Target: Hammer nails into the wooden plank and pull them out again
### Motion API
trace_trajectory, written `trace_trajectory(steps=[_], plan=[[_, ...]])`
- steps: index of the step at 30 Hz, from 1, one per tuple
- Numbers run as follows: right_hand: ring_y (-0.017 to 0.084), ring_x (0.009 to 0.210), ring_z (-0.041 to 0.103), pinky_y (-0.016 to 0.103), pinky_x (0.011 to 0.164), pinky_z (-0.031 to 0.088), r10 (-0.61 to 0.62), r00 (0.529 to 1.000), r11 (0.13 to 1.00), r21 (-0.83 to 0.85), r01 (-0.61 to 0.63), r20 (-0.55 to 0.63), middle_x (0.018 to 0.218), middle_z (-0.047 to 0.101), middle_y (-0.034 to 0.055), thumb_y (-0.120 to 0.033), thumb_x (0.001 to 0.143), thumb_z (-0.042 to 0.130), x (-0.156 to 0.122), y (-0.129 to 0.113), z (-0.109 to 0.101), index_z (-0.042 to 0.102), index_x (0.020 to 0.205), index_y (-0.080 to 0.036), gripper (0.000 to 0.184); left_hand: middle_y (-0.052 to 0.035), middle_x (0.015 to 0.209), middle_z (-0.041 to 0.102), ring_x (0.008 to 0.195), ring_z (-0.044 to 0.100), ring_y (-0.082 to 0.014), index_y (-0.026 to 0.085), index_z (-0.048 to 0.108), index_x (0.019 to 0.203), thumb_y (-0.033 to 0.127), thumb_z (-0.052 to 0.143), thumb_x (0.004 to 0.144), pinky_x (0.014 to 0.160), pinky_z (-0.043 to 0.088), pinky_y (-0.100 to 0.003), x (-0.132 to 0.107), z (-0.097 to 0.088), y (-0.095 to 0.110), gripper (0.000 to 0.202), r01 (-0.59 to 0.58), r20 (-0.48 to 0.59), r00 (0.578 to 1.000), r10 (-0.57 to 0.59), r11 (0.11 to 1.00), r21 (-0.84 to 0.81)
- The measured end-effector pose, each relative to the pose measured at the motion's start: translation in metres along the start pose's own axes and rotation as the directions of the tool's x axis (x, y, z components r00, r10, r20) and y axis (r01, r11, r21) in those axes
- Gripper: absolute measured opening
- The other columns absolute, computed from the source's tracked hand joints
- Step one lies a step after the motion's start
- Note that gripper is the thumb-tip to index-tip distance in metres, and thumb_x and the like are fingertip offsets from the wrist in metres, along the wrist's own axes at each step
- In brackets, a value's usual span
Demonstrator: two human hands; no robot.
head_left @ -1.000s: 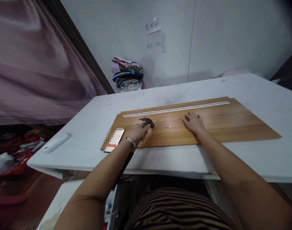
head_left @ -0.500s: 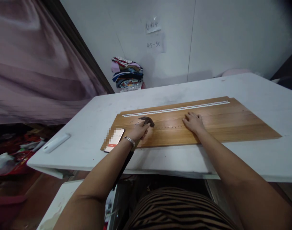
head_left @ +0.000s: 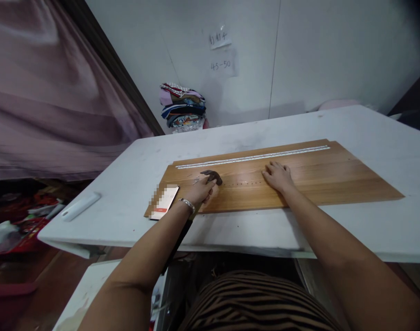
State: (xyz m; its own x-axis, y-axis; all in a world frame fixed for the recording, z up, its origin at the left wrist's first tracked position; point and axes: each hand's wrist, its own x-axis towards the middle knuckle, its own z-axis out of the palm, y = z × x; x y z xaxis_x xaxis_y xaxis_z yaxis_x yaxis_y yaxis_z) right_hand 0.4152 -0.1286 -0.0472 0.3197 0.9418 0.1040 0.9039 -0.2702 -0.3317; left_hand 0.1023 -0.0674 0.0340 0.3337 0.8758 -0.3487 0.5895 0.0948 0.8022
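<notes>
A long wooden board (head_left: 334, 177) lies on the white table (head_left: 385, 220). My left hand (head_left: 201, 192) is closed round a hammer, whose dark head (head_left: 212, 175) rests on the board's left part. A few small nails (head_left: 196, 180) lie just left of the hammer head. My right hand (head_left: 278, 177) lies flat on the board with its fingers stretched out, next to a row of small dots along the wood. A silver bracelet (head_left: 187, 202) circles my left wrist.
A phone (head_left: 164, 202) sits at the board's left end. A pale metal strip (head_left: 254, 156) runs along the board's far edge. A white bar (head_left: 81, 205) lies near the table's left corner. Folded cloth (head_left: 183, 105) is stacked by the wall. Clutter covers the floor at left.
</notes>
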Motion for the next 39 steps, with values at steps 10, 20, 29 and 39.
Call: trace_trajectory(steps=[10,20,29,39], plan=[[0.030,0.137,0.051,0.052,0.113,0.032,0.001,1.000,1.000,-0.004,-0.001,-0.005,0.146,0.062,0.0183,-0.037,0.104,0.041,0.000,0.001,0.002,0.072,0.117,-0.019,0.038,0.0089,0.059,0.049,0.036,0.040,-0.0072,0.018,0.057,0.117,0.038,0.054,0.105,0.038,0.031,-0.019,0.001,-0.002,0.000,0.023,-0.002,0.012,1.000,0.003,1.000,-0.019],[0.031,0.136,0.051,0.053,0.112,0.032,-0.010,1.000,1.000,-0.004,0.010,-0.013,0.142,0.064,0.0175,-0.038,0.103,0.041,0.002,0.003,0.004,0.072,0.116,-0.019,0.038,0.0083,0.059,0.049,0.037,0.040,-0.0066,0.017,0.058,0.112,0.035,0.052,0.106,0.038,0.033,-0.019,-0.001,-0.009,0.005,0.020,-0.004,-0.015,1.000,0.003,0.999,-0.040],[0.031,0.136,0.051,0.051,0.112,0.033,-0.001,1.000,1.000,-0.012,0.001,-0.008,0.144,0.062,0.0179,-0.037,0.104,0.041,0.001,0.001,0.003,0.072,0.118,-0.018,0.039,0.0088,0.057,0.050,0.034,0.040,-0.0074,0.018,0.057,0.113,0.035,0.053,0.105,0.037,0.030,-0.019,0.003,0.001,-0.004,0.019,-0.011,-0.004,1.000,0.010,0.999,-0.031],[0.031,0.134,0.052,0.052,0.111,0.032,-0.009,1.000,1.000,-0.009,0.008,-0.012,0.140,0.064,0.0179,-0.037,0.103,0.041,0.002,0.002,0.003,0.073,0.116,-0.019,0.039,0.0092,0.057,0.049,0.035,0.040,-0.0071,0.019,0.057,0.113,0.037,0.056,0.104,0.038,0.031,-0.019,0.001,-0.001,-0.001,0.020,-0.013,-0.004,1.000,0.012,0.999,-0.037]])
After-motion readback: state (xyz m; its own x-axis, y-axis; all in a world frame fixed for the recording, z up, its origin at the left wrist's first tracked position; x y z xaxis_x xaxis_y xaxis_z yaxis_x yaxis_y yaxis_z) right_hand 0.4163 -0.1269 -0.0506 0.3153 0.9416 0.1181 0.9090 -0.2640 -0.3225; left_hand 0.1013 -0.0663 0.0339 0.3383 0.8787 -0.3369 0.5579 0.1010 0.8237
